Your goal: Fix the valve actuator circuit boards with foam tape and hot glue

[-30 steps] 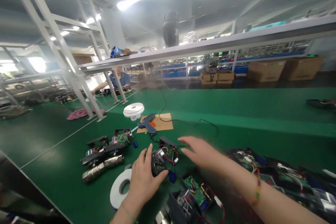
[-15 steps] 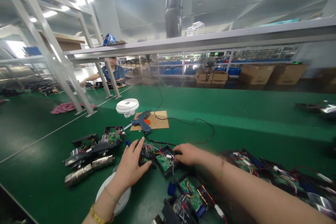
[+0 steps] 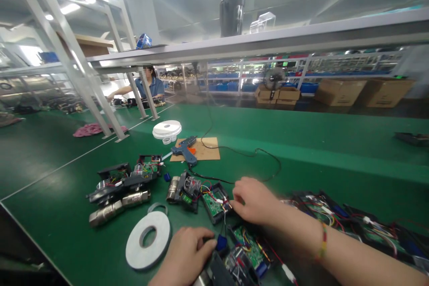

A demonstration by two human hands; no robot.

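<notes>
An open black electronic unit (image 3: 214, 203) with a green circuit board, coloured wires and a metal motor end lies on the green table. My right hand (image 3: 255, 200) is beside it, and its bent fingers grip the unit's right edge. Near the bottom edge, my left hand (image 3: 185, 255) curls over the black housing of a second open unit (image 3: 246, 250), next to a small blue part (image 3: 221, 242). That unit's lower part is cut off by the frame.
A white tape roll (image 3: 147, 242) lies left of my left hand. More units with metal cylinders (image 3: 119, 190) lie further left, and others (image 3: 351, 223) are piled at the right. A blue glue gun (image 3: 183, 152) rests on cardboard (image 3: 208, 151). A co-worker (image 3: 151, 87) sits far back left.
My left hand has let go of the middle unit and drawn back to the near unit at the bottom. My right hand stays at the middle unit. The view has shifted.
</notes>
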